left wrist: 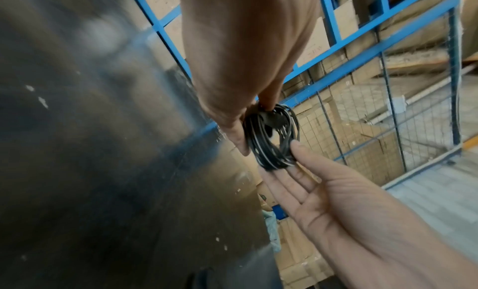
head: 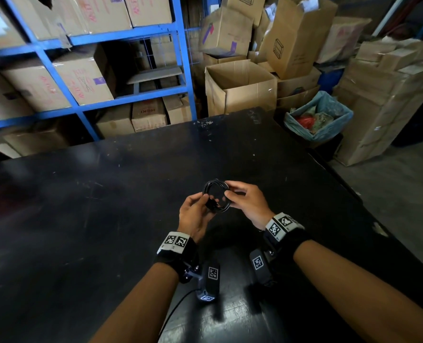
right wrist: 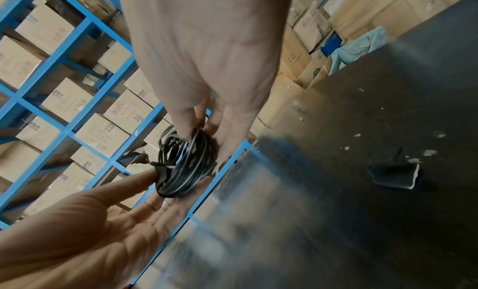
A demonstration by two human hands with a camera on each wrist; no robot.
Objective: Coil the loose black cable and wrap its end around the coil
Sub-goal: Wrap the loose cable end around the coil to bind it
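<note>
The black cable (head: 215, 181) is wound into a small round coil of several turns, held in the air above the black table (head: 106, 206). My left hand (head: 204, 200) pinches the coil's lower left side, where a thicker black end piece lies against the turns. My right hand (head: 227, 191) pinches the right rim between thumb and fingers. In the left wrist view the coil (left wrist: 269, 150) sits between my left hand (left wrist: 256, 128) above and my right hand (left wrist: 280, 160) below. The right wrist view shows the coil (right wrist: 183, 171) under my right hand (right wrist: 207, 144), with my left hand (right wrist: 178, 183) at its lower edge.
Blue shelving (head: 180, 53) full of cartons stands behind the table. Open cardboard boxes (head: 240, 87) and a bin with a blue liner (head: 319, 117) stand at the back right. A small dark scrap (right wrist: 393, 175) lies on the table.
</note>
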